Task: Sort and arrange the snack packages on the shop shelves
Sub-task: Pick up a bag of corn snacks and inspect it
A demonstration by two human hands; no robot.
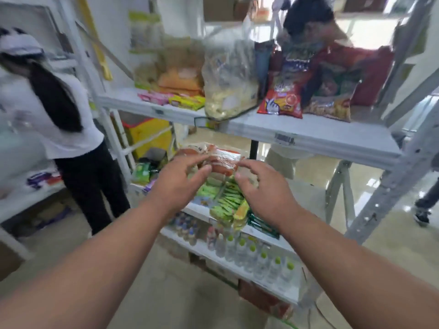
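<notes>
With both the left hand [177, 184] and right hand [262, 186] pinching the clear-wrapped orange snack pack [222, 162] in curled fingers, keep it level and seat it squarely on the 1 middle shelf [197, 208].

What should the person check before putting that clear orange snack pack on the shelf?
1. Left hand on the clear snack pack: fingers touch it, ok.
2. Right hand gripping the pack: cannot tell, blurred.
3. Room on the middle shelf: not ok, green packets crowd it.
4. Room on the upper shelf: ok, front right is bare.
5. Other people nearby: a person in a white shirt stands left; ok, apart.
</notes>
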